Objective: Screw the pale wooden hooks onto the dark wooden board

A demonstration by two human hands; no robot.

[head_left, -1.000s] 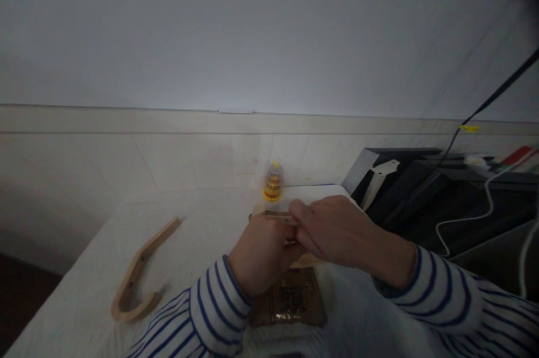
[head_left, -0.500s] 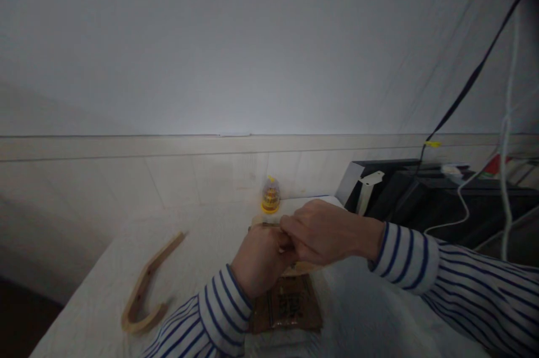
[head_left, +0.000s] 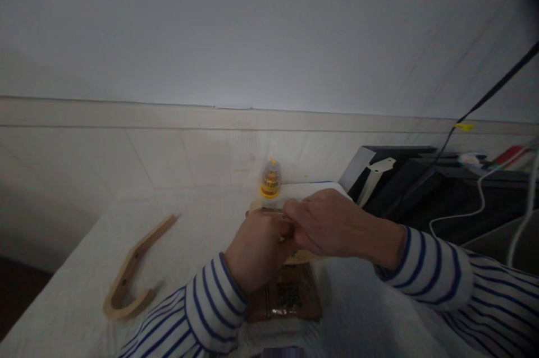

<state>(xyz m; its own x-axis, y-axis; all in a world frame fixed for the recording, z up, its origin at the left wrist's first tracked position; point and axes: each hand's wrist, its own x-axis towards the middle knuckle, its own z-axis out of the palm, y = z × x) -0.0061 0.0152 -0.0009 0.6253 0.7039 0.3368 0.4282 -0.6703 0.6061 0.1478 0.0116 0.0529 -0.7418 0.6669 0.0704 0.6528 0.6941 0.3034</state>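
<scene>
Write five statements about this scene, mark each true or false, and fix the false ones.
1. A wooden hook lies left of both hands. True.
2. The two hands are far apart. False: the left hand and right hand are close together at a partly hidden wooden piece.
3. The yellow-based container lies on its side. False: it stands upright.
4. A brown packet lies on the table. True.
5. Both sleeves are striped. True.

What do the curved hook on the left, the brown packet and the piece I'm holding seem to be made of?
Curved hook: probably smooth wood, given its even tan colour.
Brown packet: likely glossy plastic film or coated paper, judging by its bright glints.
Held piece: perhaps wood too, from its similar tan colour; mostly hidden, finish unclear.
</scene>
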